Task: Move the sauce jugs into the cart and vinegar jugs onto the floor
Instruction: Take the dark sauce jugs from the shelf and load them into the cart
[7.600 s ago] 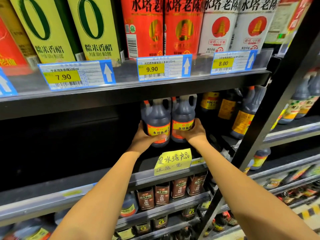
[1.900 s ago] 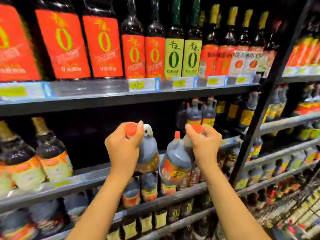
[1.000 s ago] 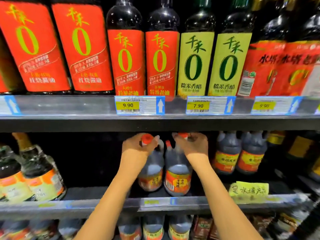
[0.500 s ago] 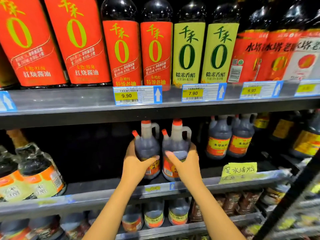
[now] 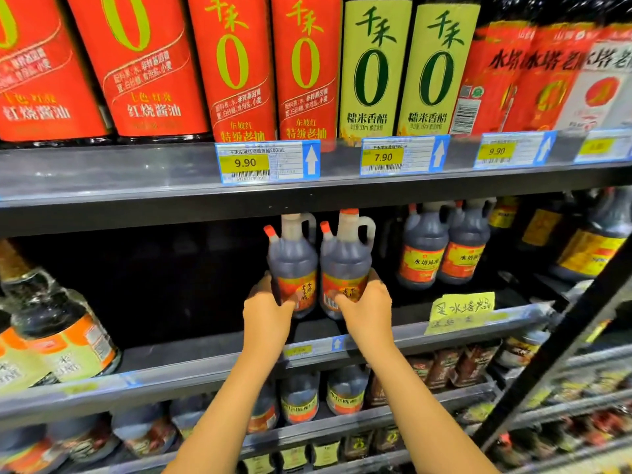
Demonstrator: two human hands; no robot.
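Two dark vinegar jugs with orange caps and orange labels stand side by side on the middle shelf (image 5: 205,357). My left hand (image 5: 266,316) wraps the lower body of the left vinegar jug (image 5: 292,254). My right hand (image 5: 367,309) wraps the lower body of the right vinegar jug (image 5: 345,258). Both jugs are upright and nearly touch each other. Two more jugs of the same kind (image 5: 443,244) stand further right on this shelf. No cart or floor is in view.
The upper shelf edge (image 5: 171,196) hangs just above the jug caps, loaded with tall red and yellow-green bottles. Big round jugs (image 5: 58,336) sit at the left. A yellow handwritten note (image 5: 460,311) hangs on the shelf lip. A black upright post (image 5: 561,340) slants at the right.
My hands slid from the jug tops down to their bodies and set both jugs deeper on the middle shelf. The camera moved closer.
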